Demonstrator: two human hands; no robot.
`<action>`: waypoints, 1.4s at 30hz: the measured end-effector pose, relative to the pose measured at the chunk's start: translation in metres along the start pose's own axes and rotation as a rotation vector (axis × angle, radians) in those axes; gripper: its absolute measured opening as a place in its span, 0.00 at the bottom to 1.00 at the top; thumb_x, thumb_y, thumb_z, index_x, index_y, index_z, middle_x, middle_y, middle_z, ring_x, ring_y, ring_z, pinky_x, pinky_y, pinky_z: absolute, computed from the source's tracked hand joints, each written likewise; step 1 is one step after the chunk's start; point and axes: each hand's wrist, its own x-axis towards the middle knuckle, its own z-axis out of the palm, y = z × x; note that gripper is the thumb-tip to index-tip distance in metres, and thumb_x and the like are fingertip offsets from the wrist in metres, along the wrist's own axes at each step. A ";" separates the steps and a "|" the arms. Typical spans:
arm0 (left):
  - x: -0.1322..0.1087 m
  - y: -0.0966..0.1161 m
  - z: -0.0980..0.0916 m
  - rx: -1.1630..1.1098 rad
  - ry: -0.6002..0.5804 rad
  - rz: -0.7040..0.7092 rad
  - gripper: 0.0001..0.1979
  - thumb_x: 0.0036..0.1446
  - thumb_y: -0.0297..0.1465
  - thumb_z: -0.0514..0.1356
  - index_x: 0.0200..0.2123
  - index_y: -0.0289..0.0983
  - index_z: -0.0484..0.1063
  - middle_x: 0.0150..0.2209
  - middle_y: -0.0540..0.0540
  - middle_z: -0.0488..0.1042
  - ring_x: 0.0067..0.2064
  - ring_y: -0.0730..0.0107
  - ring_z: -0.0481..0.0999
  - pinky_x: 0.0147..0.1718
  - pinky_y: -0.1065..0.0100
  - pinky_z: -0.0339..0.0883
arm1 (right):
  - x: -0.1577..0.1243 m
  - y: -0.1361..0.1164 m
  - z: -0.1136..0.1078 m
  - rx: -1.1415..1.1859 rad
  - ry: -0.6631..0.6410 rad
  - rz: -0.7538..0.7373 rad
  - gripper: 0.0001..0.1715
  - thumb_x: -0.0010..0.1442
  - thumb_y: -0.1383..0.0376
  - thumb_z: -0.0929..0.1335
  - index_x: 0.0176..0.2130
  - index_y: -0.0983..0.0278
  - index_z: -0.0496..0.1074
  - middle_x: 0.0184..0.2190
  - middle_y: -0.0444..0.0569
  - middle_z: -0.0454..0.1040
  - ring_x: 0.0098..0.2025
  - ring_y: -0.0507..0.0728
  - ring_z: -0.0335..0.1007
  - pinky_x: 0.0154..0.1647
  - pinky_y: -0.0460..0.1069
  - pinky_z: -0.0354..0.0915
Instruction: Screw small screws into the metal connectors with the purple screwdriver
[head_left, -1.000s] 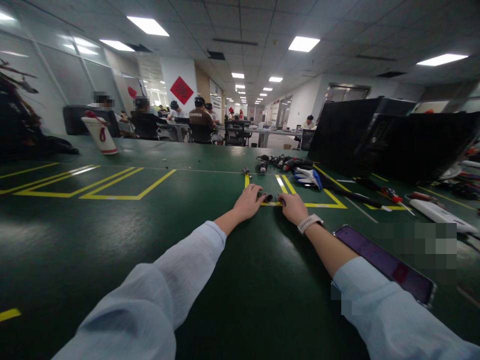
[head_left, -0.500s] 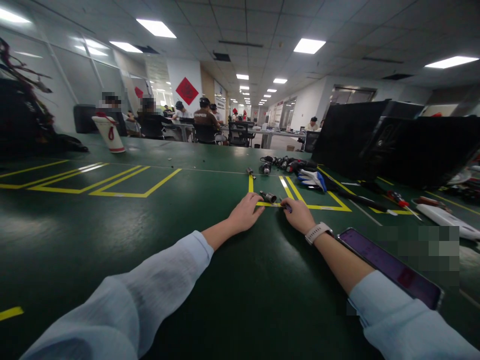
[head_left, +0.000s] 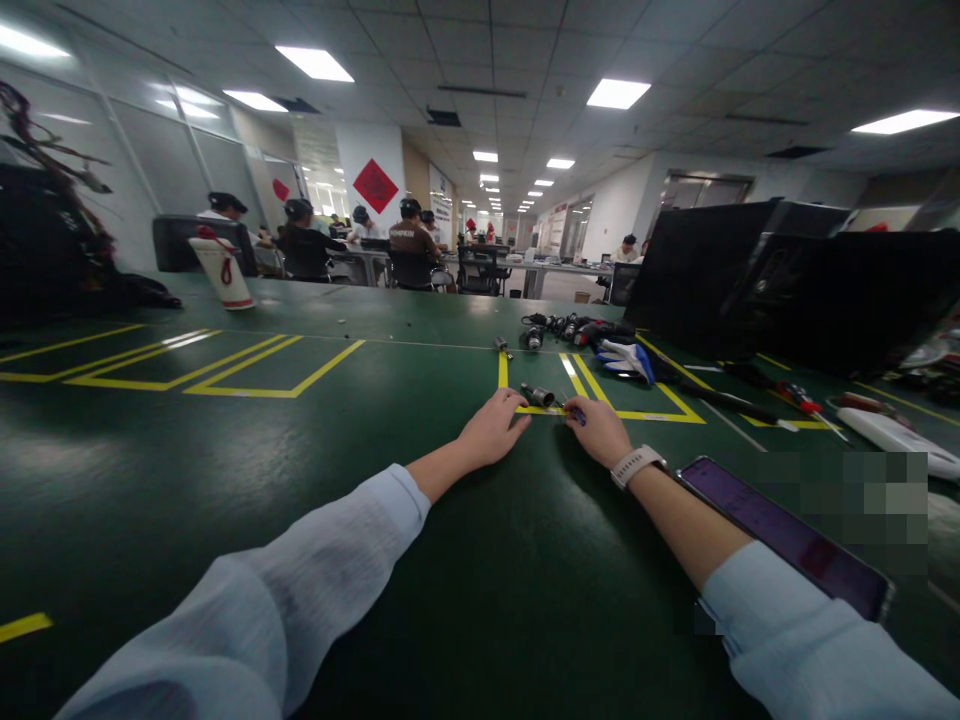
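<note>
A small metal part with a wide, open silver cylinder at one end (head_left: 538, 395) lies on the green table between my hands. My left hand (head_left: 493, 428) rests on the table just left of it, fingers bent slightly and thumb apart, holding nothing. On the other side, my right hand (head_left: 596, 430), with a pale watch band at the wrist, is closed around a small tool with a dark purplish handle (head_left: 577, 413). Its thin tip points left at the metal part's cylinder; whether they touch I cannot tell. Another small metal piece (head_left: 503, 347) sits farther back.
Beyond my right hand lie black cables with a tool (head_left: 574, 328) and a blue-white glove (head_left: 625, 362). A phone (head_left: 784, 535) lies beside my right forearm. Farther right are a red screwdriver (head_left: 801, 400) and black cases (head_left: 697, 280). A paper cup (head_left: 225, 272) stands back left.
Both hands stay almost in place, and the metal part lies where it was. The small tool in my right hand has shifted very slightly; the whole view has drifted a little.
</note>
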 end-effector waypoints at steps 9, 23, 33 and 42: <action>-0.006 0.007 -0.004 0.003 -0.024 -0.012 0.12 0.58 0.33 0.50 0.43 0.33 0.65 0.46 0.40 0.64 0.48 0.61 0.66 0.49 0.58 0.62 | -0.012 -0.005 -0.006 -0.023 0.013 -0.027 0.12 0.54 0.72 0.64 0.40 0.65 0.71 0.37 0.54 0.74 0.42 0.61 0.66 0.40 0.51 0.59; -0.072 0.055 -0.042 -0.050 -0.270 0.036 0.11 0.57 0.32 0.53 0.45 0.39 0.64 0.46 0.45 0.66 0.47 0.64 0.67 0.45 0.60 0.64 | -0.072 -0.055 -0.007 0.469 0.007 -0.077 0.10 0.50 0.72 0.64 0.36 0.63 0.68 0.33 0.48 0.72 0.37 0.57 0.66 0.38 0.52 0.61; -0.084 0.047 -0.042 -0.124 -0.178 -0.072 0.14 0.48 0.29 0.61 0.39 0.40 0.63 0.45 0.47 0.63 0.42 0.66 0.67 0.41 0.62 0.65 | -0.075 -0.106 0.007 0.999 -0.008 0.074 0.07 0.48 0.72 0.64 0.31 0.64 0.66 0.26 0.42 0.66 0.29 0.52 0.63 0.30 0.47 0.60; -0.084 0.034 -0.044 -0.172 -0.085 -0.171 0.10 0.47 0.24 0.58 0.34 0.38 0.62 0.40 0.48 0.61 0.39 0.67 0.65 0.38 0.63 0.66 | -0.070 -0.136 0.023 1.349 -0.001 0.320 0.08 0.44 0.68 0.67 0.29 0.63 0.64 0.25 0.41 0.64 0.29 0.52 0.62 0.29 0.47 0.60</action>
